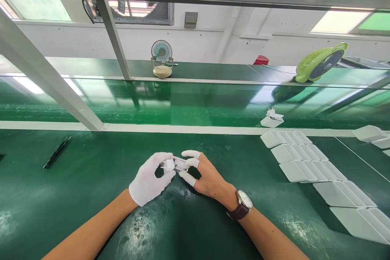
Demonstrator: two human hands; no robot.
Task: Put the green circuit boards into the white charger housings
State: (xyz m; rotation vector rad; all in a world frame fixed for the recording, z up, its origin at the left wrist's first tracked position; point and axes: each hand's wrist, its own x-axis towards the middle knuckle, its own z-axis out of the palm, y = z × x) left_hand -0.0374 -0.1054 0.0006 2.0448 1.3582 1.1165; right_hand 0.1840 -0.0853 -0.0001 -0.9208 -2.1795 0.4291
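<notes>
My left hand (152, 176), in a white glove, pinches a small white charger housing (179, 164) between thumb and fingers above the green bench. One end of the housing shows a white block, and its other part looks like an open shell with metal strips; the details are too small to tell. My right hand (209, 174) wears white finger cots. Its thumb and index finger close round the right end of that housing, while another finger stretches out above.
Rows of white plastic shells (301, 152) lie on the bench (91, 195) at right. Beyond the white rail (183, 130) is a white plug piece (272, 118). A black pen-like tool (57, 152) lies left. Two fans, beige (162, 59) and green (319, 63), stand behind; a slanted post (55, 69) rises left.
</notes>
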